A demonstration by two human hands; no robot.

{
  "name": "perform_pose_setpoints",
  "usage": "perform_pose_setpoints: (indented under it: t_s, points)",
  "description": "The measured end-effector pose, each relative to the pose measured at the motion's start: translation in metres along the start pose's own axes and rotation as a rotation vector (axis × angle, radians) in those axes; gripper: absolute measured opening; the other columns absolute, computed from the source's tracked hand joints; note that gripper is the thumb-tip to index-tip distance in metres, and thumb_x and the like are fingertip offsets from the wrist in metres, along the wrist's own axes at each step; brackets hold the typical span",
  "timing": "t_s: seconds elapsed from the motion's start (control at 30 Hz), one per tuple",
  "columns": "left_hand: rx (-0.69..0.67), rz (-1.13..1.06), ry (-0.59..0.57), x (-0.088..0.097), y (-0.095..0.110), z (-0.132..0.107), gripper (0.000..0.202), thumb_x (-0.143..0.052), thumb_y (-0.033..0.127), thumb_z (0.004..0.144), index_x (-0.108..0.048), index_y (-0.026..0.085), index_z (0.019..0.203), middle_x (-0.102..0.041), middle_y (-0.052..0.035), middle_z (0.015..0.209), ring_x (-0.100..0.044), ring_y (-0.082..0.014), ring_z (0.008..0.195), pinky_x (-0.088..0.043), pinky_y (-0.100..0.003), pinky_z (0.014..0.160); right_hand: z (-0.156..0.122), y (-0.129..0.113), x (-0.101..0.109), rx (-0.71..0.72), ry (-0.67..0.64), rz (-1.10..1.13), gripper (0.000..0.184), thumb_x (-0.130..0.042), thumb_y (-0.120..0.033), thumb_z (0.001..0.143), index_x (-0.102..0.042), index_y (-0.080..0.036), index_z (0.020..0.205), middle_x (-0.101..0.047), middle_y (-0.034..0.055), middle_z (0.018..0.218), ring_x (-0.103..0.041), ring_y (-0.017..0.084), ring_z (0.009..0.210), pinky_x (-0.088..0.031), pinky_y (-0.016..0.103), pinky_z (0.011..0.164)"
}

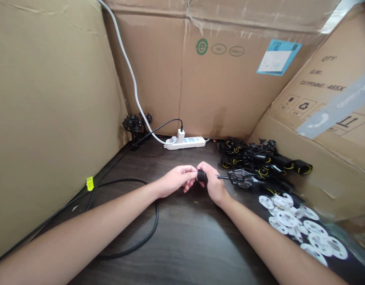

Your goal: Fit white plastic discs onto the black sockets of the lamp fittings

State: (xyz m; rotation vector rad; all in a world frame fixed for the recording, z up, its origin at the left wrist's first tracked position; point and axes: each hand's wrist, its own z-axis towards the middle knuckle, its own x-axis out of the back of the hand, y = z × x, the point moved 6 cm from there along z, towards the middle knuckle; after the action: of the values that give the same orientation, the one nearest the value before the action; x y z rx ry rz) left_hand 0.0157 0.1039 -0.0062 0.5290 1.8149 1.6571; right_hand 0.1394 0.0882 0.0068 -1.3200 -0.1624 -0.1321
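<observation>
My right hand (pixel 211 180) is wrapped round the black cylindrical base of a small black lamp post (pixel 244 179), which lies sideways with its cluster of lantern heads pointing right. At the base's left end shows the thin white edge of a round white disc (pixel 197 176). My left hand (pixel 182 177) is closed, its thumb and fingertips pinching at that white edge; the fingers hide most of the disc. Beyond my right hand lies a pile of similar black lamp posts (pixel 250 152) with thin yellow wires. Several loose white plastic discs (pixel 286 218) are heaped nearer, on the right.
A white power strip (pixel 197 143) with a white plug-in adapter (pixel 181 136) sits at the back. A black cable (pixel 157 221) with a yellow tag (pixel 90 183) loops across the dark table on the left. More black lamps (pixel 133 124) stand back left. Cardboard walls (pixel 182 79) enclose the table.
</observation>
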Motion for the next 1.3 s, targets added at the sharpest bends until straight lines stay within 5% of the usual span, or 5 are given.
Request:
perform_pose_setpoints:
  t_s: [1.3]
  points:
    - [0.047,-0.055,0.002,-0.0005,0.0039,-0.0024,0.045,-0.083,0.05,0.071,-0.059,0.014,0.083,-0.05,0.0067,0.055,-0.043,-0.0066,0.047,-0.036,-0.021,0.049,-0.0015,0.0019,0.0004,-0.013,0.012,0.042,0.033,-0.041,-0.05,0.095,-0.049,-0.023,0.076,-0.044,-0.0053,0.054,-0.041,0.015,0.048,-0.034,0.027,0.048]
